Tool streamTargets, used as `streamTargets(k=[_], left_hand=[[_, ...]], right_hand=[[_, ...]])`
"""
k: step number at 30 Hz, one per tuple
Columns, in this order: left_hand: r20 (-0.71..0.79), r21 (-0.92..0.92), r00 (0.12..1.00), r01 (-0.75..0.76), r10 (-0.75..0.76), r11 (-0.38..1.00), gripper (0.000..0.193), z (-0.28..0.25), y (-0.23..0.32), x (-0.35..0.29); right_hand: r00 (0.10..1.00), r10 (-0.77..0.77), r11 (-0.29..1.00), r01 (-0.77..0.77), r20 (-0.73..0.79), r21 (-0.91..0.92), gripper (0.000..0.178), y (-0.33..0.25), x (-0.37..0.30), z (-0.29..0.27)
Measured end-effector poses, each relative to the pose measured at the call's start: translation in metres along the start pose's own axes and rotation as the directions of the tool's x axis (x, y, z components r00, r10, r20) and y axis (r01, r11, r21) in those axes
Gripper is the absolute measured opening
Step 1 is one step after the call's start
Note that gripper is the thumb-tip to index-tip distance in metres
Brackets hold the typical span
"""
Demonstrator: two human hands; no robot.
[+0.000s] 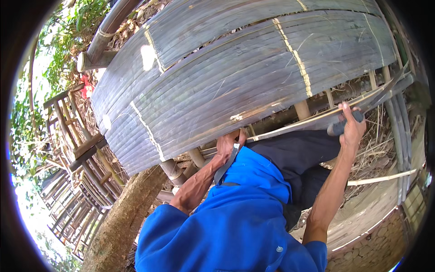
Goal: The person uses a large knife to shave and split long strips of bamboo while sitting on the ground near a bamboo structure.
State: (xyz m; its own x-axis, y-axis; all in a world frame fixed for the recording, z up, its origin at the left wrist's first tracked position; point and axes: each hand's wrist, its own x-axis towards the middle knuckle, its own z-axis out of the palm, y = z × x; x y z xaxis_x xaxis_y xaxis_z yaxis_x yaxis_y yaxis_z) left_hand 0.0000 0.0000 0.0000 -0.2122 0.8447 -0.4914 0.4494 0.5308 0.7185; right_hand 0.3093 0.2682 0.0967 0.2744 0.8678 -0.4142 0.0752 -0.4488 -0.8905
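Note:
A long pale bamboo strip (pixel 297 125) runs slantwise across my lap, close below the near edge of the slatted bamboo surface. At its left end my left hand (pixel 232 139) is closed around it, some fingers hidden under that edge. On the right, my right hand (pixel 351 127) grips the dark handle of a long knife (pixel 379 97), whose blade points up and right alongside the strip. The right thumb and fingertips lie close to the strip; whether they touch it I cannot tell. A dark strap (pixel 225 167) hangs by my left wrist.
The broad surface of flattened bamboo slats (pixel 217 86), tied with pale lashings, fills the area before me. A thick log (pixel 122 222) lies at lower left, near bamboo racks (pixel 88 181). Bamboo poles (pixel 401 136) stand at right, and another pale strip (pixel 383 177) lies below the knife.

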Motion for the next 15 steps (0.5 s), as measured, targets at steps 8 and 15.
streamTargets(k=[8, 15], left_hand=[[-0.155, 0.072, 0.980, -0.115, 0.125, 0.991, 0.038, 0.004, -0.009, 0.025], [-0.180, 0.117, 0.984, 0.025, -0.003, 0.993, 0.018, 0.009, -0.025, 0.020]], right_hand=[[0.994, -0.103, 0.994, 0.105, -0.038, 0.035, 0.026, 0.015, 0.011, 0.000], [0.989, -0.112, 0.894, 0.057, -0.100, -0.444, 0.038, -0.030, -0.031, -0.027]])
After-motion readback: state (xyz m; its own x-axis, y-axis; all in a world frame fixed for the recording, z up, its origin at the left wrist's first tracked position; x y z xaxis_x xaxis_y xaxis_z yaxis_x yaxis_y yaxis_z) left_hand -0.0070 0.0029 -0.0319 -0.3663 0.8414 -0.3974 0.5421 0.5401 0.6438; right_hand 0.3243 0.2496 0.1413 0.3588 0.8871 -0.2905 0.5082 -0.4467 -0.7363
